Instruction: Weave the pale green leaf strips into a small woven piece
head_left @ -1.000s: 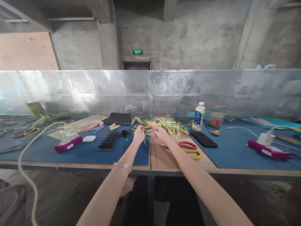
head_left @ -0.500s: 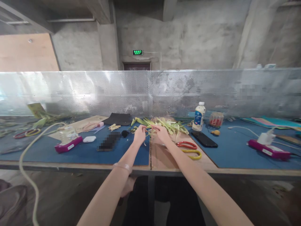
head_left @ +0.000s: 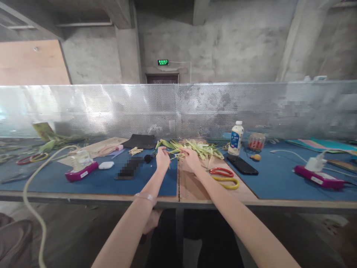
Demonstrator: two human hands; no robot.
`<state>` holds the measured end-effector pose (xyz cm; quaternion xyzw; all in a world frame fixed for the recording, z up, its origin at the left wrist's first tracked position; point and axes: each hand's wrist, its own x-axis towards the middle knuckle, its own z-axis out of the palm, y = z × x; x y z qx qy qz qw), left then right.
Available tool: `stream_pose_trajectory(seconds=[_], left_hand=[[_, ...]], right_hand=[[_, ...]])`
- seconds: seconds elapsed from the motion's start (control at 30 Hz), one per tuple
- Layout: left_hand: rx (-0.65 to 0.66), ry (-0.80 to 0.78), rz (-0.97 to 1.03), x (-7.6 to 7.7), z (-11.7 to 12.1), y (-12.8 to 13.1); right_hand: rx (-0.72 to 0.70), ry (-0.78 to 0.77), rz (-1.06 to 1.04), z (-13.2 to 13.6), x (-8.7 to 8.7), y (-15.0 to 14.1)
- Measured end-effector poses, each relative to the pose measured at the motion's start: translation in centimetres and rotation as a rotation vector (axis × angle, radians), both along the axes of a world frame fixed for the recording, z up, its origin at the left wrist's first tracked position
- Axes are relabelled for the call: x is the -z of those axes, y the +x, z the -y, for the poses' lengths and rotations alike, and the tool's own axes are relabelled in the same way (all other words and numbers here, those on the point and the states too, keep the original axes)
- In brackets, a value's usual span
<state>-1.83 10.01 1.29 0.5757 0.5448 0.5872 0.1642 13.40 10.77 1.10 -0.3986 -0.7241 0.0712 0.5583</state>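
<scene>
Thin pale-green plant strips (head_left: 174, 151) stretch across the gap between my two hands. My left hand (head_left: 163, 158) is closed in a pinch on their left end, over the blue mat. On the right, my right hand (head_left: 191, 158) pinches the same strips, its fingers pressed together. Behind and beside the right hand lies a loose heap of green and whitish leaf strips (head_left: 205, 149), partly on a brown board (head_left: 192, 190). Scissors with one red and one yellow handle (head_left: 227, 182) rest just right of my right forearm; their blades are hidden.
A white bottle (head_left: 235, 139), a jar with red contents (head_left: 256, 142) and a black phone (head_left: 242, 165) stand or lie to the right. Purple power strips (head_left: 81, 172) sit on both sides. A perforated metal screen (head_left: 111, 108) closes off the table's back.
My left hand has moved a little to the left, widening the gap to my right hand. The strips now show longer between them. My right hand has stayed almost in place.
</scene>
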Motion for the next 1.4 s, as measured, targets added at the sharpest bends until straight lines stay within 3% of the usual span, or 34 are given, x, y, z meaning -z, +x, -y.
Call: stream_pose_trajectory(seconds=[0.33, 0.7, 0.87, 1.03, 1.23, 1.4], left_hand=[[0.135, 0.041, -0.08, -0.2, 0.8, 0.6], [0.107, -0.014, 0.006, -0.3, 0.4, 0.2], [-0.006, -0.025, 0.007, -0.1, -0.1, -0.2], [-0.067, -0.008, 0.021, -0.1, -0.3, -0.4], [-0.035, -0.04, 0.043, -0.5, 0.3, -0.2], [0.077, -0.032, -0.015, -0.4, 0.3, 0.1]], right_hand=[[0.17, 0.041, -0.094, -0.8, 0.5, 1.0], [0.122, -0.065, 0.057, -1.1, 0.4, 1.4], [0.089, -0.029, 0.161, -0.6, 0.4, 1.3], [0.089, -0.032, 0.121, -0.4, 0.1, 1.1], [0.102, -0.037, 0.067, -0.7, 0.0, 1.3], [0.179, -0.011, 0.078, -0.9, 0.3, 1.8]])
